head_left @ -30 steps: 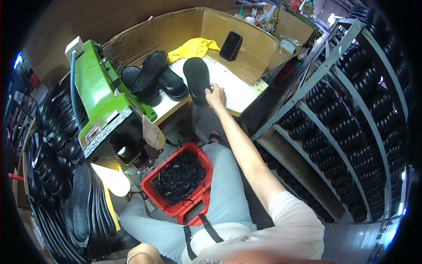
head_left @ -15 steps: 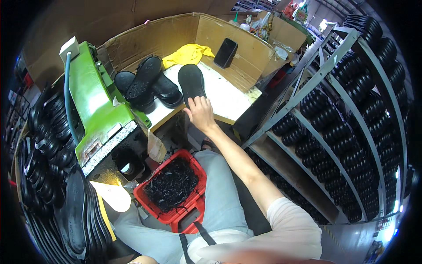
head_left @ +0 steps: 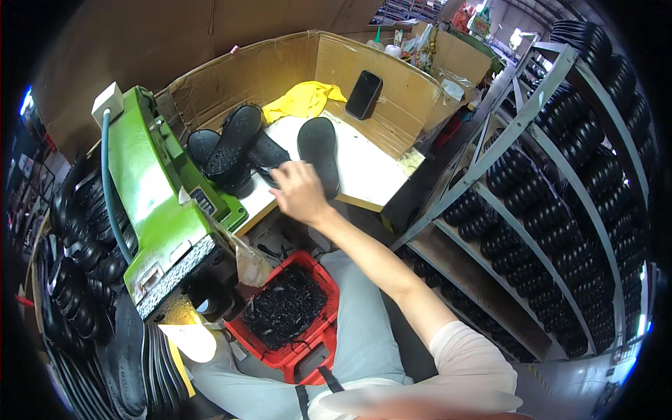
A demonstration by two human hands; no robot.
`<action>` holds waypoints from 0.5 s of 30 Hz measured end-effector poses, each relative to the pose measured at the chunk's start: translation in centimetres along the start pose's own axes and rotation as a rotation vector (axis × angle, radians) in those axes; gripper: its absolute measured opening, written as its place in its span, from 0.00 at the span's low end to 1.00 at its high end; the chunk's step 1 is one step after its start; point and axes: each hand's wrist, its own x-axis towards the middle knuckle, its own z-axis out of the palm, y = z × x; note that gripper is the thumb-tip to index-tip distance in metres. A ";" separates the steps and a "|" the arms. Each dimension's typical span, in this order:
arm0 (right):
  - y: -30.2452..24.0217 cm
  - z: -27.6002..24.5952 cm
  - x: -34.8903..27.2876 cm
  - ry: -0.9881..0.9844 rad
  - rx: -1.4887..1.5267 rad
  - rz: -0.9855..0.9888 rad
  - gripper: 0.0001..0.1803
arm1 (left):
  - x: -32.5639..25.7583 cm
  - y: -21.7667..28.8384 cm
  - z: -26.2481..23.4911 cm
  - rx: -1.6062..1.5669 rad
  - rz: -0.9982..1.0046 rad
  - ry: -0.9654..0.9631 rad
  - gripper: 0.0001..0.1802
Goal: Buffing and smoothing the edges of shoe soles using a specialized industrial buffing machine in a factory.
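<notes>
My right hand (head_left: 302, 194) reaches over the near edge of the white tabletop (head_left: 367, 171). Its thumb and fingers are apart, and the fingertips are at the near end of a black shoe sole (head_left: 268, 152) in a small pile; whether they touch it I cannot tell. Another black sole (head_left: 241, 136) with a studded face lies across that pile. Just right of my hand, a single black sole (head_left: 318, 148) lies flat on the tabletop, its near end partly behind the hand. My left hand is out of view.
A green machine (head_left: 150, 189) stands left of the tabletop. Below it, a red plastic basket (head_left: 327, 348) holds black scraps. Many black soles (head_left: 129, 350) are stacked at far left. Cardboard walls (head_left: 280, 66), a yellow cloth (head_left: 304, 100) and a phone (head_left: 364, 94) are behind; a metal rack (head_left: 490, 168) stands right.
My right hand has left the near end of the single sole and moved left to the pile. The single sole still lies on the tabletop. The whole view has shifted slightly.
</notes>
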 end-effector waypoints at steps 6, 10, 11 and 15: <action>-3.1 8.9 6.4 -0.009 0.082 -0.077 0.19 | 0.7 -0.4 0.1 -0.192 0.088 0.077 0.11; -2.6 11.8 6.7 -0.307 0.070 0.005 0.15 | 1.2 -0.1 1.1 -0.330 0.178 0.089 0.10; -2.3 12.3 6.6 -0.237 0.004 -0.027 0.13 | 1.2 0.0 1.3 -0.371 0.207 0.092 0.10; -1.2 10.8 5.1 -0.116 0.113 -0.055 0.14 | 0.3 0.5 1.9 -0.552 0.334 0.105 0.09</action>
